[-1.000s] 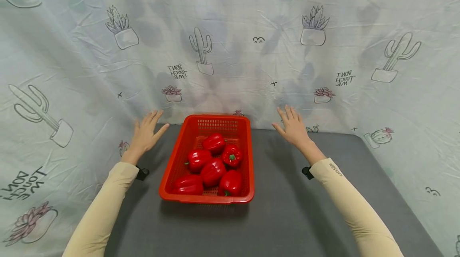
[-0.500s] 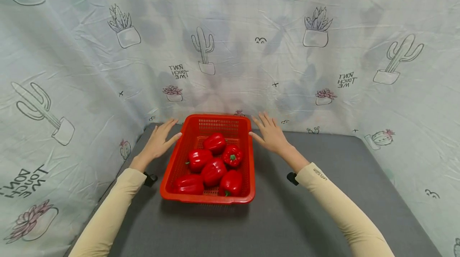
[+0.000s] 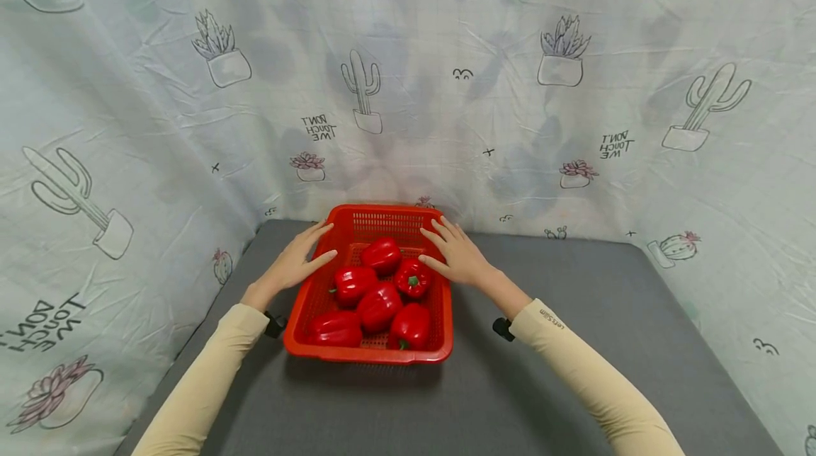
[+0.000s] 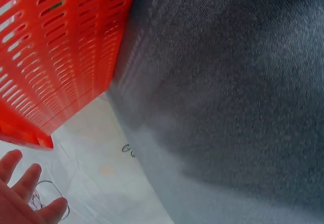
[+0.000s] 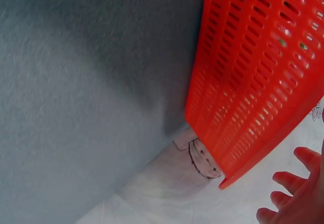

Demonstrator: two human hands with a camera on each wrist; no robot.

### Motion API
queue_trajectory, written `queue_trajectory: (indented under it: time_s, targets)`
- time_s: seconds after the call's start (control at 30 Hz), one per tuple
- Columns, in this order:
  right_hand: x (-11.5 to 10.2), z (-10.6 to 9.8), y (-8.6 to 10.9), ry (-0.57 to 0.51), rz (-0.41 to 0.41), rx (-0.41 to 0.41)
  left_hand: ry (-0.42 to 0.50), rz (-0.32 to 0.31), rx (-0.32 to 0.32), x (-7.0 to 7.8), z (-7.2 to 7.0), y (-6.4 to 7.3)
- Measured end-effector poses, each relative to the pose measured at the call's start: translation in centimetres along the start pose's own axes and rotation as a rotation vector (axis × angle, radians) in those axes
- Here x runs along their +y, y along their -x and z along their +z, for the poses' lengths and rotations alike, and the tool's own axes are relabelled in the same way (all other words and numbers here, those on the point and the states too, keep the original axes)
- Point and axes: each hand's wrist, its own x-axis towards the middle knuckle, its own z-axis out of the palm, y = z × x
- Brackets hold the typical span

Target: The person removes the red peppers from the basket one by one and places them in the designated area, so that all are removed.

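Note:
A red plastic basket (image 3: 366,353) with slotted walls stands on the grey table, holding several glossy red bell peppers (image 3: 379,306). At its left rim my left hand (image 3: 295,263) hovers, fingers straight and thumb spread toward the inside. Over the right rim reaches my right hand (image 3: 460,258), its fingers extended above the peppers' right side. Both hands hold nothing. In the left wrist view, the left fingers (image 4: 28,181) show beyond the basket's rim, apart from it. The right wrist view likewise has the right fingers (image 5: 289,182) outside the basket wall (image 5: 243,97).
The grey table (image 3: 548,357) extends to both sides and in front of the basket. A pale curtain (image 3: 408,88) printed with cacti hangs close behind and around the table. Each wrist carries a small black device (image 3: 503,329).
Both hands have moved inward from either side, coming to the basket's left and right rims. The basket and peppers stay where they were.

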Motion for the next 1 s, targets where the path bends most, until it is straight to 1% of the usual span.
queue_trajectory:
  time_s: [0.27, 0.47, 0.63, 0.8, 0.93, 1.0]
  targets:
    - [-1.0, 0.9, -0.1, -0.045, -0.004, -0.06, 0.006, -0.014, -0.015, 0.4, 0.7, 0.1]
    - [-1.3, 1.4, -0.1, -0.031, -0.014, -0.083, 0.025, -0.032, -0.034, 0.5, 0.9, 0.0]
    - [-1.7, 1.8, -0.2, -0.021, 0.008, -0.122, 0.054, -0.04, -0.051, 0.4, 1.0, -0.1]
    - [-1.9, 2.0, 0.0, -0.013, 0.039, -0.144, 0.094, -0.024, -0.062, 0.1, 1.3, -0.2]
    - [-2.1, 2.3, 0.0, 0.01, 0.035, -0.156, 0.124, -0.004, -0.044, -0.4, 1.5, 0.0]
    - [-2.2, 2.5, -0.1, 0.016, 0.034, -0.16, 0.14, 0.016, -0.035, -0.6, 1.5, 0.1]
